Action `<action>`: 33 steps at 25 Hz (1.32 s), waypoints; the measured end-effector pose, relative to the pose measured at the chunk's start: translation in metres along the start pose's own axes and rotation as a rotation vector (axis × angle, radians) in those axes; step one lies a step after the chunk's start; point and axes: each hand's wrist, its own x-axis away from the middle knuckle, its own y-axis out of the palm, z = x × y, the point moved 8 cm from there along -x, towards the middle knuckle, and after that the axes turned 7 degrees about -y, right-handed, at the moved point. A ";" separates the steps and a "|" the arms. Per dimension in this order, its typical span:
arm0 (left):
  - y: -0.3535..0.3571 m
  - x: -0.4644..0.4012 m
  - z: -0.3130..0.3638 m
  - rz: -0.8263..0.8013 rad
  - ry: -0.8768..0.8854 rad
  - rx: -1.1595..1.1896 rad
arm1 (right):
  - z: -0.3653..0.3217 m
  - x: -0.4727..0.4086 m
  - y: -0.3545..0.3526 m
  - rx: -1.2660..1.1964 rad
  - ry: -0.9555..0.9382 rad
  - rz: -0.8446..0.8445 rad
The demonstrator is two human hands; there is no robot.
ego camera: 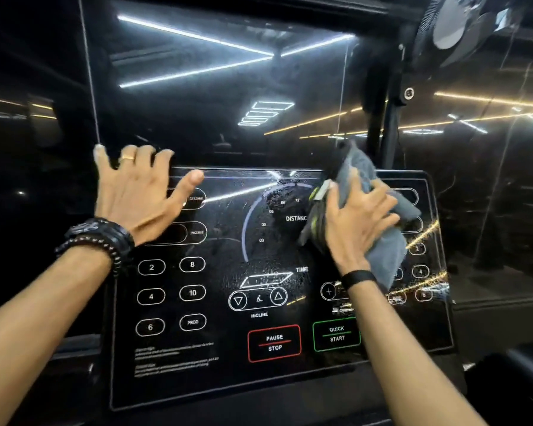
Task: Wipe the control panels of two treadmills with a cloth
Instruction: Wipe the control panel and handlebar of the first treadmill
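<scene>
A glossy black treadmill control panel point(222, 361) fills the middle of the view, with white numbered buttons, a red PAUSE/STOP box and a green QUICK START box. Wet streaks show around its central dial. My left hand point(136, 192) rests spread on the panel's upper left corner, its fingertips reaching over the top edge and its thumb on the glass. My right hand point(357, 222) presses a bunched grey cloth point(385, 253) flat against the right part of the panel, fingers spread over it. The cloth hides some right-side buttons.
Behind the panel stands a dark reflective wall point(197, 103) mirroring ceiling light strips. A fan point(462, 29) on a black pole point(385, 130) rises at the upper right, just behind the panel's top edge.
</scene>
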 end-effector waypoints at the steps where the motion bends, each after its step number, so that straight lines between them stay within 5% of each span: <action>1: -0.003 0.003 -0.008 0.011 -0.013 0.016 | -0.028 0.015 -0.002 -0.017 -0.057 0.003; 6: -0.017 0.009 -0.006 0.094 -0.090 0.230 | -0.176 0.114 -0.012 -0.163 -0.649 -0.067; 10: -0.017 0.017 0.026 0.089 0.006 0.274 | -0.140 0.158 -0.013 -0.247 -1.095 -0.112; 18: -0.014 0.069 0.055 0.016 0.164 0.299 | 0.068 0.099 -0.021 0.028 -0.268 -0.077; 24: -0.028 0.140 0.102 0.017 0.311 0.449 | 0.074 0.182 -0.054 -0.159 -0.439 -0.336; 27: -0.024 0.181 0.119 -0.021 0.362 0.529 | 0.094 0.211 -0.073 -0.282 -0.384 -0.562; 33: -0.021 0.251 0.148 -0.131 0.402 0.707 | 0.115 0.250 -0.129 -0.327 -0.280 -0.672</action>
